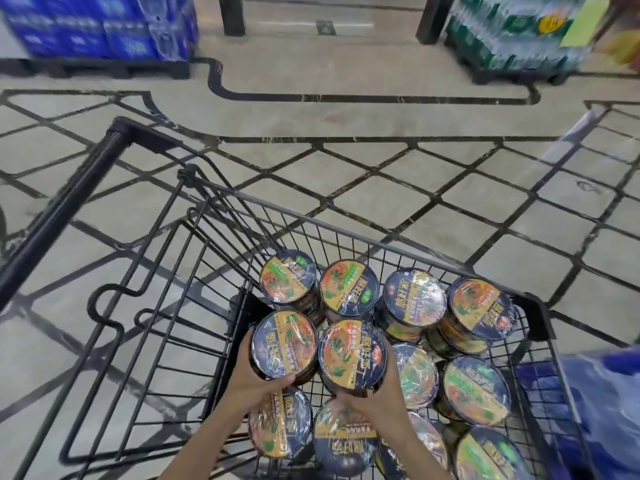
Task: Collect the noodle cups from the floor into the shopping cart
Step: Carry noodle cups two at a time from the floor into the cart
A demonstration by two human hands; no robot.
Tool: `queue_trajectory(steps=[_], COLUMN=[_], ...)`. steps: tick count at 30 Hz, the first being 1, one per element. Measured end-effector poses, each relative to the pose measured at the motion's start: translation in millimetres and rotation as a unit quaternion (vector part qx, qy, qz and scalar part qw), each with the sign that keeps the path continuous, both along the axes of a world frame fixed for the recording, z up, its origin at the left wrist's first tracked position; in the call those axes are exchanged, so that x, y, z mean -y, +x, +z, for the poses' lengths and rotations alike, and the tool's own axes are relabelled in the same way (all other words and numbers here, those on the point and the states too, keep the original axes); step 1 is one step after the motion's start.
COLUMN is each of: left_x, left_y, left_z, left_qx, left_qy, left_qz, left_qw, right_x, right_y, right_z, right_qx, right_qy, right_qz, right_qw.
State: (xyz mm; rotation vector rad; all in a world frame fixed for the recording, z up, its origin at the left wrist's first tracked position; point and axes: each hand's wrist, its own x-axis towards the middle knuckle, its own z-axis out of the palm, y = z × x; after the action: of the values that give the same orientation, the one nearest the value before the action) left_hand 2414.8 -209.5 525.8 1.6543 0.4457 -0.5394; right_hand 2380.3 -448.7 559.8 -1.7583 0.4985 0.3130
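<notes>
A black wire shopping cart (346, 233) fills the lower half of the view and holds several shrink-wrapped noodle cups with dark blue and yellow lids. My left hand (251, 374) grips one noodle cup (284, 344) by its side, low inside the cart. Right beside it, my right hand (379, 393) grips a second noodle cup (351, 355), with fingers curled round its right edge. Both held cups sit upright above other cups lying in the cart, such as one (348, 296) further forward. No cup is visible on the floor.
The cart's black handle bar (65, 216) runs along the left. The tiled floor (381, 174) with dark lines stretches ahead. Blue drink packs (100, 26) stand on a pallet at the back left, green bottle packs (512, 32) at the back right. A blue bag (602, 410) lies right of the cart.
</notes>
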Motion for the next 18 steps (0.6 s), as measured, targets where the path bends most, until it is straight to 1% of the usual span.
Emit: queue_trajectory(steps=[4, 7, 9, 12, 15, 18], left_x=[2, 3, 2, 0, -5, -7], left_y=[1, 2, 3, 6, 7, 8], left_z=[19, 25, 28, 30, 27, 22], left_qx=[0.018, 0.029, 0.049, 0.052, 0.050, 0.049], left_qy=[0.014, 0.028, 0.020, 0.013, 0.015, 0.028], left_qz=[0.005, -0.002, 0.007, 0.010, 0.009, 0.000], left_qw=[1.000, 0.999, 0.999, 0.999, 0.999, 0.998], right_x=[4, 2, -3, -7, -9, -8], right_y=[-8, -2, 1, 4, 5, 3], right_z=[13, 15, 16, 14, 11, 9], right_qx=[-0.014, -0.017, -0.015, -0.022, -0.023, -0.030], right_qy=[0.044, 0.036, 0.041, 0.065, 0.068, 0.047], right_qz=[-0.006, 0.000, 0.002, -0.006, 0.000, 0.006], right_qw=[0.999, 0.999, 0.999, 0.998, 0.997, 0.998])
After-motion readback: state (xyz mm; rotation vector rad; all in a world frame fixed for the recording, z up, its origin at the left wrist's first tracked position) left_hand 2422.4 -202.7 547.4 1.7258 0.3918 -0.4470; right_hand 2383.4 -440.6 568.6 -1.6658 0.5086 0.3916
